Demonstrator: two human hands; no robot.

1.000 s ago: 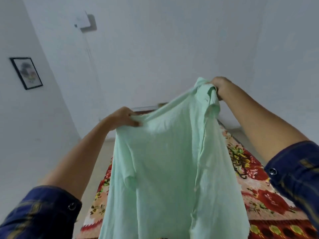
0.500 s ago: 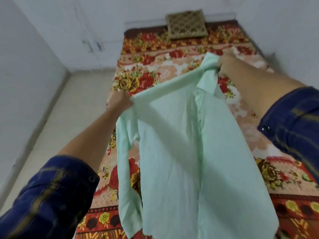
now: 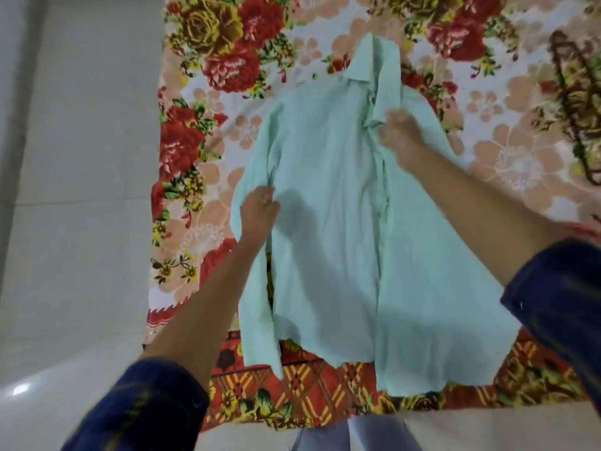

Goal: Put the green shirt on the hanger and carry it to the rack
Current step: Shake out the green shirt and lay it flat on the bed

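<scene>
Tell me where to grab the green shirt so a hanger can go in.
Grip the collar end of the green shirt, coming from above at the far side. The shirt lies flat on the floral bedspread, front up, collar pointing away, so the neck opening is exposed there. The right hand is already by the placket below it; the left hand is at the sleeve side.

Green shirt (image 3: 341,222) lies spread over middle of floral bedspread (image 3: 201,151), blocking that area. Left hand (image 3: 258,211) at shirt's left sleeve edge, right hand (image 3: 401,135) blurred, over collar zone. Bare bedspread open above collar and along left strip. Dark patterned object (image 3: 575,102) occupies far right. Pale tiled floor (image 3: 81,190) open left of bed.
</scene>
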